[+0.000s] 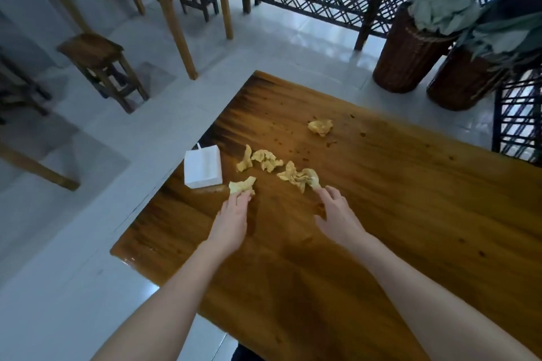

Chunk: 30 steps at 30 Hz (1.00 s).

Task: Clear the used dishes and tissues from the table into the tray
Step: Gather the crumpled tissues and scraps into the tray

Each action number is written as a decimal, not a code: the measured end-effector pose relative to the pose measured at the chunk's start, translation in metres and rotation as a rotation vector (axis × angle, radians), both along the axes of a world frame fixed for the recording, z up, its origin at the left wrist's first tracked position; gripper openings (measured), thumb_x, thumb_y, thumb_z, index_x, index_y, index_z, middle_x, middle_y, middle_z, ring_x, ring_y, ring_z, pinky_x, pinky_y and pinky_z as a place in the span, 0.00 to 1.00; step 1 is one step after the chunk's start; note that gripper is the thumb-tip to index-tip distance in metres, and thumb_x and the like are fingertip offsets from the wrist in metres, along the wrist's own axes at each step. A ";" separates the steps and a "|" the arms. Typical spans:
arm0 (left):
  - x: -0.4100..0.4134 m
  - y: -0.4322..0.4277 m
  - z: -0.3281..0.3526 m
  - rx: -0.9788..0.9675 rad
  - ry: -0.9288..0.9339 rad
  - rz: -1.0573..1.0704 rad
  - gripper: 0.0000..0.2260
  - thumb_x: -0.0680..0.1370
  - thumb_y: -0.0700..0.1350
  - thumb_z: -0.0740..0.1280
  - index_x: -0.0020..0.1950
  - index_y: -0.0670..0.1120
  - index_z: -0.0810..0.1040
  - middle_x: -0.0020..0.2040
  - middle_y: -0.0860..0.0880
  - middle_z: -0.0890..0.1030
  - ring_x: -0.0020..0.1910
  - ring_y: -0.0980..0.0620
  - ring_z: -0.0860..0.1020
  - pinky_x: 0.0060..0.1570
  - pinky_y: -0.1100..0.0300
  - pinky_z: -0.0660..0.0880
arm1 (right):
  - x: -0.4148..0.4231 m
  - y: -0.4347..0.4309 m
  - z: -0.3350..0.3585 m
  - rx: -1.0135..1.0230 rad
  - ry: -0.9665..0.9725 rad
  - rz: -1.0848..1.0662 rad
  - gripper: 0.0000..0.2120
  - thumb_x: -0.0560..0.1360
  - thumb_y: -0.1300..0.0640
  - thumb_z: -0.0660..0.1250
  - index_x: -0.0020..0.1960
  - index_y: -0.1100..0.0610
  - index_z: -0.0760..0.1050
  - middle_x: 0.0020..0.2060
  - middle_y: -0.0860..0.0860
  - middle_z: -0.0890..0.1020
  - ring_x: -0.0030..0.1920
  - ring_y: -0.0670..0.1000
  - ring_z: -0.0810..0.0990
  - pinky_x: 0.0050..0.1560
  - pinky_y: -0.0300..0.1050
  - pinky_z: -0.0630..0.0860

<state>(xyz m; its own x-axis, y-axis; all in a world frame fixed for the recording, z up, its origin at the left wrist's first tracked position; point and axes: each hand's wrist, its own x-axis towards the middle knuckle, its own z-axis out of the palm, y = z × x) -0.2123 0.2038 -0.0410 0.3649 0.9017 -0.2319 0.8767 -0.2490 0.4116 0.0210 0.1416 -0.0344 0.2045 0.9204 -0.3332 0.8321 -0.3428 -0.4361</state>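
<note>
Several crumpled yellowish tissues lie on the wooden table (381,214). My left hand (233,218) pinches one crumpled tissue (240,184) near the table's left edge. My right hand (337,211) reaches with its fingertips onto another crumpled tissue (303,177); whether the fingers grip it is unclear. Two more tissues (264,160) lie just beyond the hands. A further one (320,126) sits alone farther back. No tray or dishes are in view.
A white tissue pack (202,167) stands at the table's left edge. Small crumbs dot the tabletop. Wooden stools (102,67) and another table stand on the tiled floor to the left. Two wicker planters (410,58) and a lattice screen stand behind.
</note>
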 end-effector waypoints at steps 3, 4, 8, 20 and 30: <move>-0.003 0.041 -0.010 -0.039 -0.003 -0.061 0.27 0.81 0.40 0.60 0.77 0.53 0.54 0.77 0.48 0.56 0.75 0.47 0.59 0.72 0.51 0.62 | -0.015 0.033 -0.006 -0.023 -0.032 -0.057 0.31 0.76 0.56 0.66 0.74 0.48 0.56 0.75 0.53 0.57 0.71 0.55 0.63 0.66 0.52 0.70; -0.003 0.052 -0.013 -0.059 0.014 -0.093 0.29 0.80 0.41 0.62 0.77 0.54 0.53 0.78 0.48 0.54 0.76 0.47 0.57 0.72 0.52 0.60 | -0.019 0.043 -0.009 -0.025 -0.037 -0.073 0.31 0.76 0.56 0.66 0.75 0.48 0.56 0.75 0.53 0.57 0.71 0.56 0.63 0.66 0.53 0.70; -0.001 0.085 -0.029 -0.129 0.079 -0.246 0.34 0.79 0.43 0.64 0.78 0.57 0.48 0.79 0.51 0.45 0.77 0.48 0.48 0.74 0.50 0.57 | -0.030 0.076 -0.023 -0.066 -0.036 -0.129 0.33 0.76 0.54 0.66 0.75 0.45 0.53 0.76 0.53 0.53 0.74 0.58 0.56 0.68 0.58 0.66; 0.028 0.151 -0.049 -0.093 0.182 -0.451 0.41 0.76 0.53 0.68 0.76 0.62 0.41 0.78 0.49 0.36 0.76 0.42 0.36 0.72 0.39 0.45 | -0.040 0.116 -0.046 -0.071 -0.168 -0.160 0.24 0.75 0.64 0.64 0.67 0.46 0.67 0.69 0.55 0.64 0.67 0.57 0.65 0.57 0.52 0.76; 0.051 0.166 -0.048 -0.143 0.133 -0.549 0.26 0.76 0.47 0.69 0.71 0.56 0.64 0.76 0.46 0.55 0.74 0.42 0.53 0.71 0.46 0.59 | -0.031 0.111 -0.038 0.009 -0.025 -0.193 0.18 0.76 0.70 0.61 0.61 0.54 0.76 0.55 0.52 0.72 0.56 0.51 0.71 0.54 0.44 0.76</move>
